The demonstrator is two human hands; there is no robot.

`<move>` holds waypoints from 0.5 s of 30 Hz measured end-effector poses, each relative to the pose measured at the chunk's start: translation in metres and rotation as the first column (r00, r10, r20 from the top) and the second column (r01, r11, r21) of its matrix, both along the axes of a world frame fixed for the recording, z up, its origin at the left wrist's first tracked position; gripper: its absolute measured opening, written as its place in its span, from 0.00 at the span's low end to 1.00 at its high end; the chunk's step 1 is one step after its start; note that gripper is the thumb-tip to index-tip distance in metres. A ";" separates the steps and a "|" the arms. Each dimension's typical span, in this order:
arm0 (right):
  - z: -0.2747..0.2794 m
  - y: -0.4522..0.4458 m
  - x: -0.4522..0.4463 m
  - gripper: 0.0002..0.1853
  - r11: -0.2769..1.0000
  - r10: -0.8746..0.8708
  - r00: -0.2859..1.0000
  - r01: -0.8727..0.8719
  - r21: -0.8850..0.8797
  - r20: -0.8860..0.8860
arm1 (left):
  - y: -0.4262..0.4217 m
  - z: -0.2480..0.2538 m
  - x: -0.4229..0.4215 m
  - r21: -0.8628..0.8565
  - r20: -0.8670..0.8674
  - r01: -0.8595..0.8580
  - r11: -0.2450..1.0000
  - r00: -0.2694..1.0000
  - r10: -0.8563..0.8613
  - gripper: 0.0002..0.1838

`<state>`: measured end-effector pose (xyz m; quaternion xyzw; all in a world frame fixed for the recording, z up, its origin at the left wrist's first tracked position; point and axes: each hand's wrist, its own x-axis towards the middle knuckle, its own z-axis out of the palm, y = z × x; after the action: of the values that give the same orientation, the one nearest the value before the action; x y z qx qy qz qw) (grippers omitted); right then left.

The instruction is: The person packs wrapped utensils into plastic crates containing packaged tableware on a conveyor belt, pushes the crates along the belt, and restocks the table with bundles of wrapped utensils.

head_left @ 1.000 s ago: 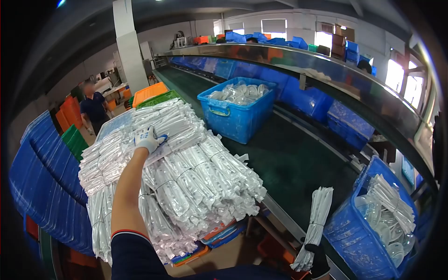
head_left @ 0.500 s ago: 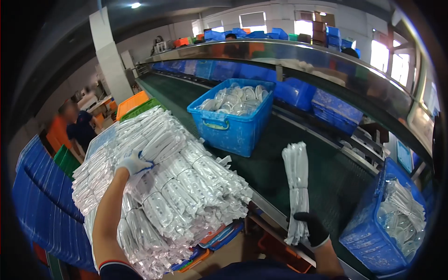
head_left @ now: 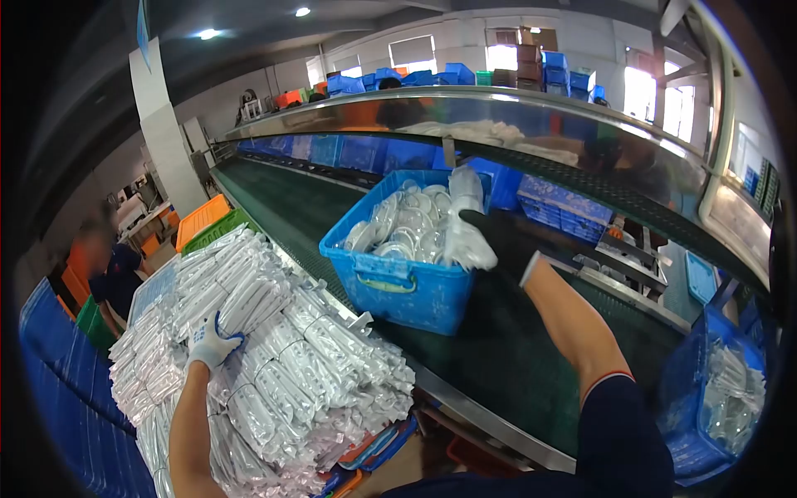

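Note:
My right hand [head_left: 500,241], in a black glove, grips a tied bundle of clear-and-white plastic packets [head_left: 466,203] over the right side of a blue bin [head_left: 398,295]. Inside that bin lie round clear plastic pieces [head_left: 413,220]. The bundle stands roughly upright against the bin's contents, and its lower end is a little blurred. My left hand [head_left: 214,342], in a white and blue glove, is on a large pile of similar bundles [head_left: 307,365]. Its thumb and fingers close around the end of one bundle on top; the fingertips are partly hidden.
The bin stands on a green conveyor belt [head_left: 286,203] with a metal edge [head_left: 490,419]. Another blue bin [head_left: 677,415] holds packets at the right. A steel-sided upper conveyor [head_left: 357,118] runs behind. Stacked blue bins [head_left: 62,390] stand left, near another person [head_left: 112,274].
My right hand has carried its bundle from the belt's near edge up and forward to the blue bin. My left hand stays on the pile. The view has shifted slightly.

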<state>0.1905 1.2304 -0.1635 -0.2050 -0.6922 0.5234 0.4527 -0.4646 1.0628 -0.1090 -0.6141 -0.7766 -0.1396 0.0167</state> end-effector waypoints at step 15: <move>-0.003 -0.067 0.169 0.09 0.366 -0.918 0.061 -0.249 0.897 0.392 | 0.012 -0.003 0.011 -0.034 -0.199 -0.128 0.991 0.973 0.119 0.58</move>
<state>0.3597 1.1637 -0.1661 -0.4297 -0.8470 -0.3026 0.0803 -0.4537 1.0751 -0.1119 -0.5758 -0.8108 -0.0588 0.0876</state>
